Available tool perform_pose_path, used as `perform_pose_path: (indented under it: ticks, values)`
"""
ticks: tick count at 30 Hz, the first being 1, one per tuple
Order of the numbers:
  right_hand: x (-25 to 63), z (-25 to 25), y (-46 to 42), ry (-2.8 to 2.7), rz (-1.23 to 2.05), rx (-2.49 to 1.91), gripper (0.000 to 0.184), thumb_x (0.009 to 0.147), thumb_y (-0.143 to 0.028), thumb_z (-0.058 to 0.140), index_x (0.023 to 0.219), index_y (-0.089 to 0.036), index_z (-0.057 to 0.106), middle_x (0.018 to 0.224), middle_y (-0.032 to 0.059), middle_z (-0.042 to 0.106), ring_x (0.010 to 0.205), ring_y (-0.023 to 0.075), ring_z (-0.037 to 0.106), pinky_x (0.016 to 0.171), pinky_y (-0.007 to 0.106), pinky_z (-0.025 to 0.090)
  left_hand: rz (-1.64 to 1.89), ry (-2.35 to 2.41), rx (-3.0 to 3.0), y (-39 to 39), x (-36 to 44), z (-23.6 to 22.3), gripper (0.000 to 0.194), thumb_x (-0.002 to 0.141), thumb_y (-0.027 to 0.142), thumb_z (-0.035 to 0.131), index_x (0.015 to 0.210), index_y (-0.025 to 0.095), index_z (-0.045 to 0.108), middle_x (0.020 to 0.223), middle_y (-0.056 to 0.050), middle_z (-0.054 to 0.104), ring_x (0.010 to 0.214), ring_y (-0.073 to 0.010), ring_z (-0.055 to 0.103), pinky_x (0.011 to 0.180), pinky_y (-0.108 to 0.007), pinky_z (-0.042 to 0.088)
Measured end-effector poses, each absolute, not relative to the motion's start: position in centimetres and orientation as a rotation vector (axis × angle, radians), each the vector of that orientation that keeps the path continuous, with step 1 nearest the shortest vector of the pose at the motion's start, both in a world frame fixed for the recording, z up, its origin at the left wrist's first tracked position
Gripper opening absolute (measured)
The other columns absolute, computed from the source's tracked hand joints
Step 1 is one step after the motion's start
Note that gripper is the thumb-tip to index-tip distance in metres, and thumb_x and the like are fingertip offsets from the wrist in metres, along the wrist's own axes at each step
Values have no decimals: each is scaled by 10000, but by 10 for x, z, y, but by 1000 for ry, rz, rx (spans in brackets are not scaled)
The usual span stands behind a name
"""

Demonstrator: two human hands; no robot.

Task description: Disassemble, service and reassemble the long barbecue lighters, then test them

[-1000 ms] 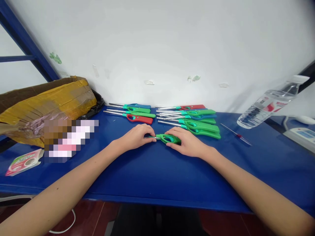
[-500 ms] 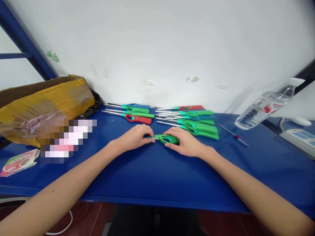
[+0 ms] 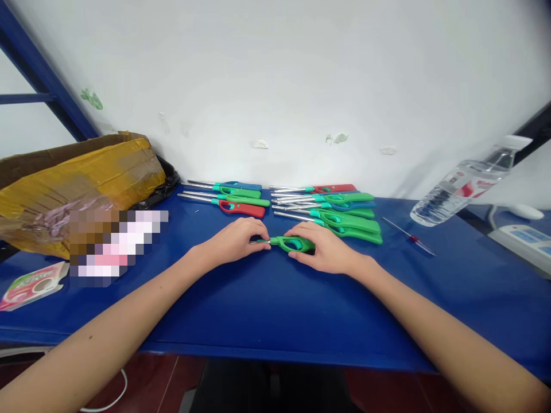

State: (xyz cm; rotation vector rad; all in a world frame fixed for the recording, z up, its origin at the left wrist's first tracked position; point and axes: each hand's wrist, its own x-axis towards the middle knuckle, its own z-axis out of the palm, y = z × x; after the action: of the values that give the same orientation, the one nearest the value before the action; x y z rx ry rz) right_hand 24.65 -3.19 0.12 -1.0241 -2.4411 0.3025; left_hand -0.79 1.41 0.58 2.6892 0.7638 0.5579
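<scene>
Head view: green lighter (image 3: 303, 245) between both hands' fingers, apparently being steadied.
Left hand (image 3: 236, 241): fingertips pinching its metal rod.
Right hand (image 3: 327, 248): fingers curled round its handle.
Other lighters (image 3: 355, 221): beyond the fingers.
Next move: calls for matched grips.

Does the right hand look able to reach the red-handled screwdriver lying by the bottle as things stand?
Probably yes: bare tabletop separates the right hand from the screwdriver, though it would likely have to release the green lighter first.
</scene>
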Motion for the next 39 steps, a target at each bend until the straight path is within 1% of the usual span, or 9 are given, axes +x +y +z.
perform_pose_path:
  ticks: [10,15,18,22,25,29,33,36,39]
  values:
    - [248,1,-32,-2510,270,-997,375,903,-371,586,1235,-207,643,1129,114,657,1017,260,603,890,425,504,518,817,2710,14,-8,6,126,871,301,685,910,190,728,928,-38,710,885,-186,647,815,-274,478]
    - [248,1,-32,-2507,265,-1004,350,948,-370,512,1232,-220,654,1129,116,657,1027,260,605,905,439,505,514,831,2714,14,-9,5,139,872,315,676,918,194,727,913,-41,707,864,-189,647,789,-271,481]
    - [247,1,-32,-2512,260,-1029,344,945,-374,520,1222,-223,660,1151,113,651,1051,262,604,924,439,501,517,835,2736,13,-9,4,158,877,293,667,989,193,716,976,-54,700,906,-199,643,810,-281,482]
    - [246,2,-33,-2523,265,-1068,336,945,-383,525,1194,-212,671,1184,116,641,1082,269,594,952,450,486,517,791,2766,10,-8,5,237,893,244,636,1119,213,701,1082,-68,682,974,-210,636,851,-300,484]
    - [244,1,-34,-2510,278,-1094,318,930,-378,557,1177,-219,677,1172,112,645,1085,267,594,952,447,486,542,756,2744,8,-5,5,215,908,270,618,1093,223,718,1054,-62,689,935,-196,640,822,-289,489]
    - [242,0,-37,-2453,280,-1151,318,892,-362,622,1180,-240,675,1145,98,655,1061,260,609,917,425,504,614,812,2677,8,0,2,209,922,343,607,1030,205,720,978,-56,697,922,-194,628,851,-301,478]
    - [240,-2,-41,-2404,269,-1193,328,877,-363,646,1188,-260,670,1105,73,667,981,234,631,848,388,526,584,805,2676,9,5,-1,213,935,336,588,1058,216,715,1036,-59,679,978,-205,600,874,-313,459]
    - [238,-3,-43,-2388,129,-1167,318,854,-340,681,1161,-255,675,1093,67,670,957,233,634,826,375,521,565,743,2651,5,7,4,201,949,298,567,1073,214,702,1009,-48,692,936,-190,614,848,-291,451]
    - [237,-4,-44,-2366,-51,-1092,242,873,-315,659,1101,-236,681,1060,72,682,947,236,632,820,370,504,568,746,2651,-2,9,9,172,939,275,585,1043,204,701,912,-31,706,818,-168,629,749,-262,447]
